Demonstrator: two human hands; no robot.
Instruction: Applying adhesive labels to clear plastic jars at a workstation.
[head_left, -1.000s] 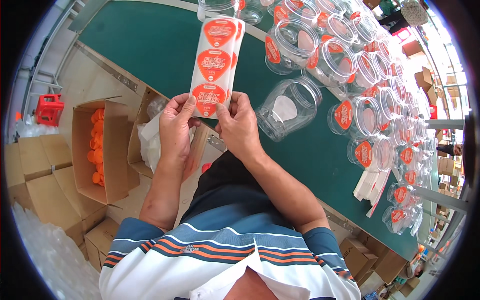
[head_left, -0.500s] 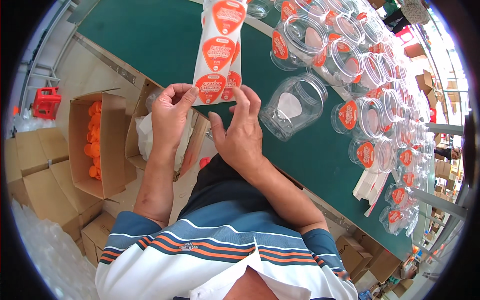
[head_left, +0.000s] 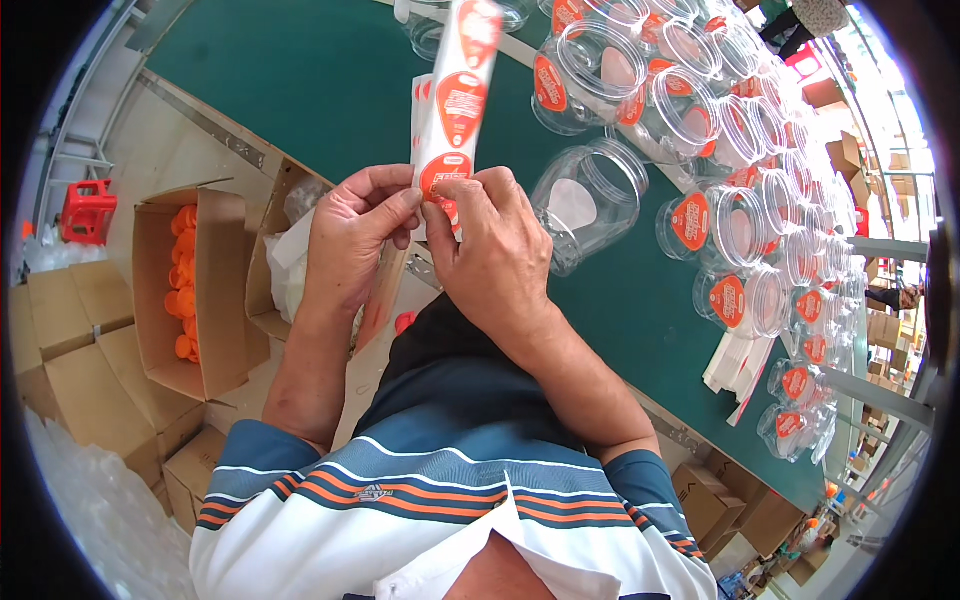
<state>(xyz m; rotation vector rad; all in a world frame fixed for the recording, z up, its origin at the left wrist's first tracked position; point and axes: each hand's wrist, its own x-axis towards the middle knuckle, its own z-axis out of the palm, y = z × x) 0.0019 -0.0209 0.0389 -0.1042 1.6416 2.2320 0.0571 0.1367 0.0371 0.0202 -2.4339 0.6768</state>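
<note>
Right hand (head_left: 497, 248) has rejoined left hand (head_left: 350, 232), both pinching the sticker strip (head_left: 460, 112) beside a clear jar (head_left: 613, 205).

Sticker strip (head_left: 435, 128): orange labels (head_left: 461, 110), pale lettering | clear jars (head_left: 748, 302) over there: similar labels | shirt (head_left: 450, 545): small chest emblem (head_left: 372, 493)

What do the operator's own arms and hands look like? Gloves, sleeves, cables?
Left hand and right hand are bare, with no gloves or wristbands visible. Forearms are uncovered, no cables seen. Short sleeves are dark teal-blue, with thin white lines and orange stripes farther up.
</note>
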